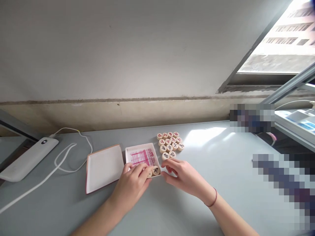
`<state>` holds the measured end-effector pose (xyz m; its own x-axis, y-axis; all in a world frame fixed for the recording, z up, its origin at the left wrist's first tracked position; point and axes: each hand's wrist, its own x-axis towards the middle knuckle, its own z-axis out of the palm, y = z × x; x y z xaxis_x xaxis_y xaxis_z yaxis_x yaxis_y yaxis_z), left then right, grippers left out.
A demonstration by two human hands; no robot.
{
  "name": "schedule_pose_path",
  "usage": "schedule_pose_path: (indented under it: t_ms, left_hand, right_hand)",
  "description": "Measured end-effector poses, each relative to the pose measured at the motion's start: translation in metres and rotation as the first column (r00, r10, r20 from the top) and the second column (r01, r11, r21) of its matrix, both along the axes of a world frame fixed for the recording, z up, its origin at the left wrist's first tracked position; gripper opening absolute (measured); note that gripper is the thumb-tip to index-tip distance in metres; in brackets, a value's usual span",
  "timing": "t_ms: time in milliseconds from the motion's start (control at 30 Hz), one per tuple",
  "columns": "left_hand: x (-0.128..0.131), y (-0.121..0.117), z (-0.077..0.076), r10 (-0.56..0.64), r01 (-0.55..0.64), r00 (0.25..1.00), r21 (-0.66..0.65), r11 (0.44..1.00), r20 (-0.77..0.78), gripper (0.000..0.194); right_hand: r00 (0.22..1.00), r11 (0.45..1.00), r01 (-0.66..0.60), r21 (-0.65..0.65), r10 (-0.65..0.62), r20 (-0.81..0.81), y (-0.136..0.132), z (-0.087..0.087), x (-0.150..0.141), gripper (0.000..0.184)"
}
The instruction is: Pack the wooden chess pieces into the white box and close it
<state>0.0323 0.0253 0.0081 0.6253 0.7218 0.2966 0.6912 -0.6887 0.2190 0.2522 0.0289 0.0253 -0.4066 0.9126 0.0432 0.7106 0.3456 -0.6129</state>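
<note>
A small white open box (pixel 127 154) with a magenta grid print inside lies on the desk. A few round xiangqi pieces (pixel 156 170) with black characters sit along its front edge. My left hand (pixel 134 177) reaches over that edge, thumb and index finger closed about one piece, which they partly hide. Beside the box's right corner is my right hand (pixel 178 173), its thumb and curled index finger apart with nothing visible between them. Just behind it stand rows of xiangqi pieces (pixel 168 147), red characters at the back and black ones in front.
A shallow lid (pixel 104 168), white inside, lies left of the box. Further left are a white elongated device (pixel 29 160) and a looping white cable (pixel 61 160). The wall (pixel 118 114) runs behind the desk (pixel 192 203); blurred-out items are at right.
</note>
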Motion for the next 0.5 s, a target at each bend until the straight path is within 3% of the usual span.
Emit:
schedule_pose_path:
  t_ms: [233,500]
  left_hand:
    - [0.000,0.000,0.001,0.007,0.011,0.984,-0.104,0.995,0.175,0.030]
    - [-0.001,-0.008,0.009,-0.074,0.093,0.932,-0.037,0.995,0.354,0.026]
  right_hand:
    - [0.998,0.999,-0.026,0.040,0.028,-0.052,-0.001,0.002,-0.003,0.007]
    - [0.975,0.996,-0.084,0.036,0.090,-0.201,-0.010,0.003,-0.012,0.016]
